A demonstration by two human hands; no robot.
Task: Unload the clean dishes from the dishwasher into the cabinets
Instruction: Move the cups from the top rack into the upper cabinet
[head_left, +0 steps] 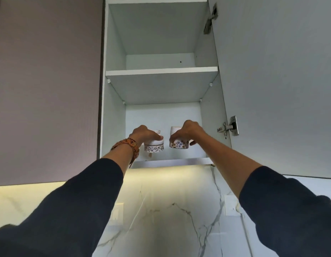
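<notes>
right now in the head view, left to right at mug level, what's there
Closed mauve cabinet door, white mug with blue-grey leaf band, white mug with orange-blue flowers, silver metal hinge, open white cabinet door

Your cabinet (112,108), compartment under the shelf (161,71): left cup (154,146) in your left hand (144,134); right cup (179,144) just beside it, in your right hand (187,131).

The cabinet (161,71) is smooth, matt white board inside; the hinge (230,127) on its right side is shiny bare metal, and the strip (172,162) along its bottom edge looks like brushed metal. In the cabinet, the left cup (154,145) and right cup (178,143) look like glossy glazed ceramic, white with printed floral bands. Below the cabinet, the wall (170,219) is polished, grey-veined, marble-like stone, the sleeves (77,210) are dark matt cloth, and the bracelet (132,145) looks woven and beaded.
</notes>
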